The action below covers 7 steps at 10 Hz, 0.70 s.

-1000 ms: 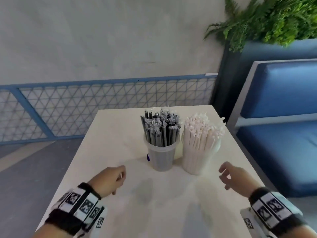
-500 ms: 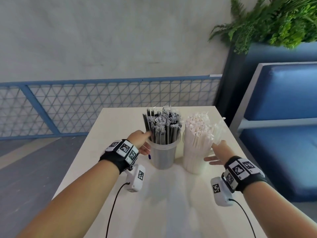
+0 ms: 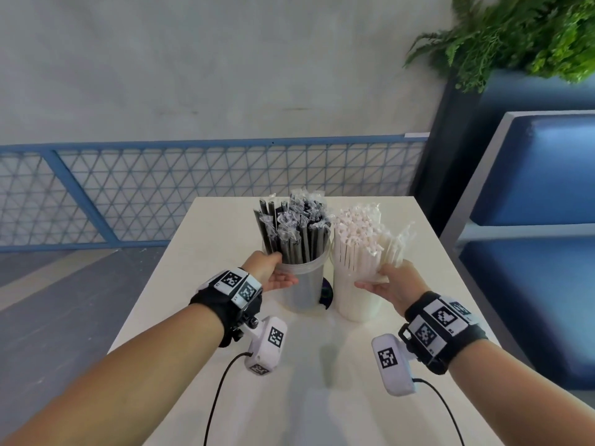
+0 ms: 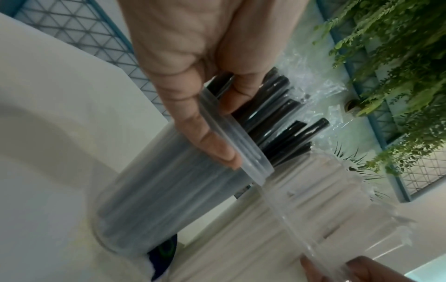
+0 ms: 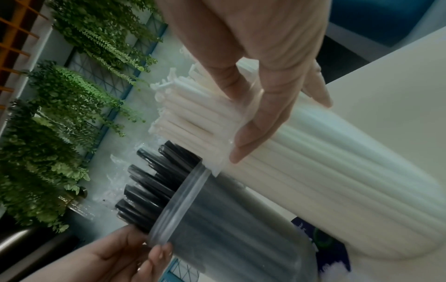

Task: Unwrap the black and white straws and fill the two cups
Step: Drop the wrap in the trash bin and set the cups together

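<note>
Two clear plastic cups stand side by side on the white table (image 3: 206, 333). The left cup (image 3: 302, 291) is packed with wrapped black straws (image 3: 296, 236); the right cup (image 3: 354, 300) holds wrapped white straws (image 3: 357, 233). My left hand (image 3: 277, 268) grips the left cup at its rim. In the left wrist view its thumb lies on the outside of the cup (image 4: 169, 200) and a finger presses the black straws (image 4: 284, 118). My right hand (image 3: 380, 278) grips the right cup's rim, thumb on the cup wall (image 5: 337, 162), fingers behind the white straws (image 5: 193, 114).
A small dark blue object (image 3: 325, 292) lies on the table behind and between the cups. A blue padded bench (image 3: 531, 252) runs along the table's right edge. A blue mesh railing (image 3: 161, 194) stands beyond the far edge, with a plant (image 3: 515, 33) at the upper right.
Both hands have moved forward from the near part of the table to the cups. Each now holds a cup at its rim.
</note>
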Tool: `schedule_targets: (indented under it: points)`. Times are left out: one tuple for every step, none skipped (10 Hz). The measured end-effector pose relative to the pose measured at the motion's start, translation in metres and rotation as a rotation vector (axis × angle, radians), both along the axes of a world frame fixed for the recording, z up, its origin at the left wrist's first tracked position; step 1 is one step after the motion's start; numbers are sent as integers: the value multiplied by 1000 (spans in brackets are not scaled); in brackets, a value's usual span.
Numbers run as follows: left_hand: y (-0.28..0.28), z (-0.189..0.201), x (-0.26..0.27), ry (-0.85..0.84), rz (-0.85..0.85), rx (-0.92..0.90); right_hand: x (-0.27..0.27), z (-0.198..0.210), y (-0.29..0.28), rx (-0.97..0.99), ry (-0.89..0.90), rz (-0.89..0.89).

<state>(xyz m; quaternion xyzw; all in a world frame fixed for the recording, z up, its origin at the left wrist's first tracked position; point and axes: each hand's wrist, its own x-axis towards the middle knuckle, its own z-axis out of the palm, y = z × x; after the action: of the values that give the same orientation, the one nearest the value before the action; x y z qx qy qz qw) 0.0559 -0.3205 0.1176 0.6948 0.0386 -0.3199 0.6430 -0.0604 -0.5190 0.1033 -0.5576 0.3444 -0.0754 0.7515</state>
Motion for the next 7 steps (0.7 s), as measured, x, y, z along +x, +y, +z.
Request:
schedule_targets:
  points:
    - [4,7,20,-31,27,4,23,3,1,40,-43,15]
    - [8,14,46,-44,79,-5,55,3,2,41,-66,25]
    - [7,17,70,-54,138,-17,87,3,6,162,-81,-22]
    - [5,15,94,-67,180,-25,117,5,4,188,-91,-65]
    - [2,10,114,-66,236,-35,138,16,7,47,101,33]
    - [-1,3,128,-66,268,-25,144,19,6,-992,357,241]
    - [-2,-6,132,-50,253,-35,162,7,2,-395,180,42]
